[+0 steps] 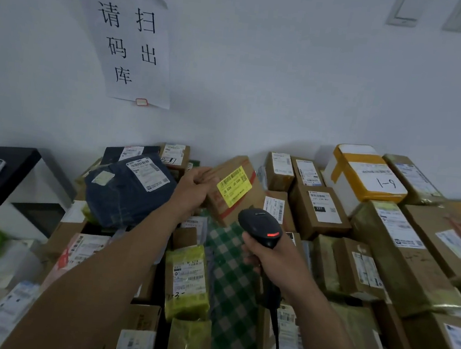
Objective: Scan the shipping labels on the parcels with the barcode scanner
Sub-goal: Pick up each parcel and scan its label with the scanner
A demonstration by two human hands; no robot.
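Right hand [268,259] wraps scanner [260,227]; left hand [194,184] grips tilted box [238,195]. Best to hold yellow label [233,186] square to scanner, box steady.

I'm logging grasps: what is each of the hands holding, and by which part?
The left hand grips the cardboard box with the yellow label by its left end; the right hand holds the barcode scanner by its handle.
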